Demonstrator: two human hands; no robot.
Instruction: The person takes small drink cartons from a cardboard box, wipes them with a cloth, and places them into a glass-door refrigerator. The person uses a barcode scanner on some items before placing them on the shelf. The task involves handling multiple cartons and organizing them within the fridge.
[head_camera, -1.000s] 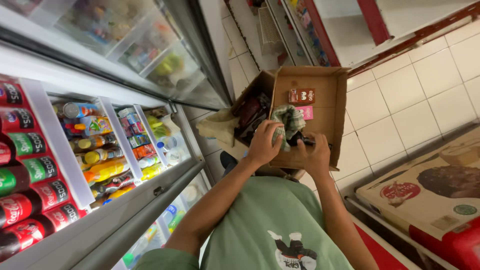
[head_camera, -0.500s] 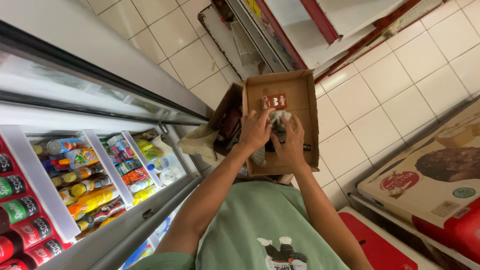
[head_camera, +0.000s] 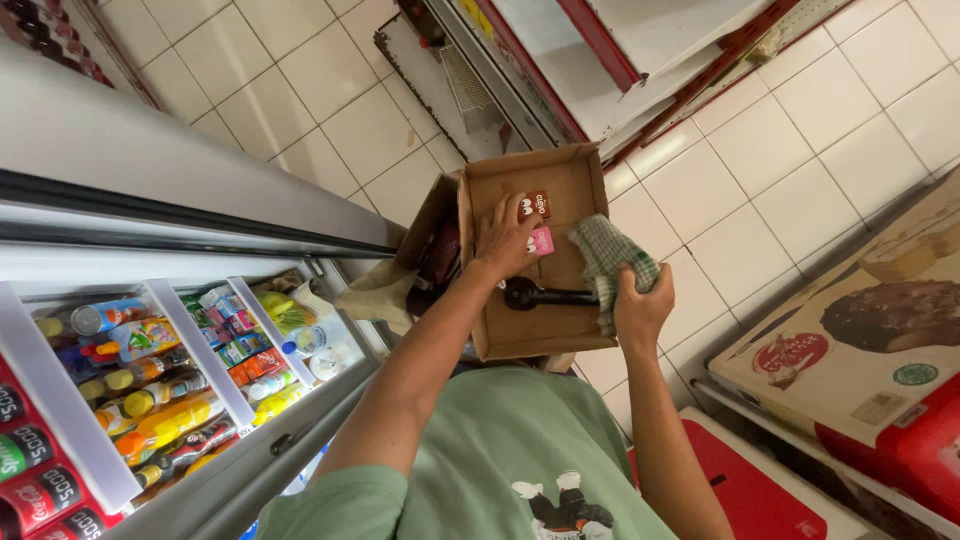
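An open cardboard box (head_camera: 585, 175) sits in front of my chest, between two freezers. My left hand (head_camera: 503, 243) reaches into it, fingers spread over a small brown carton (head_camera: 540, 206) and a pink carton (head_camera: 541, 240). My right hand (head_camera: 640, 308) is closed on a green checked cloth (head_camera: 608, 258) at the box's right edge. The cloth wraps one end of a dark bottle-like object (head_camera: 545, 295) that lies across the box. Whether the left hand grips a carton is unclear.
On the left is a chest cooler (head_camera: 200, 350) with dividers, holding several drink bottles, cans and small cartons. A freezer lid with an ice-cream picture (head_camera: 870, 350) and a red lid (head_camera: 760, 480) lie to the right. White floor tiles and a shelf base (head_camera: 560, 60) are beyond.
My view has tilted towards the floor. The left hand left the cloth bundle and moved onto the small cartons. The right hand drew the cloth and dark object to the box's right side.
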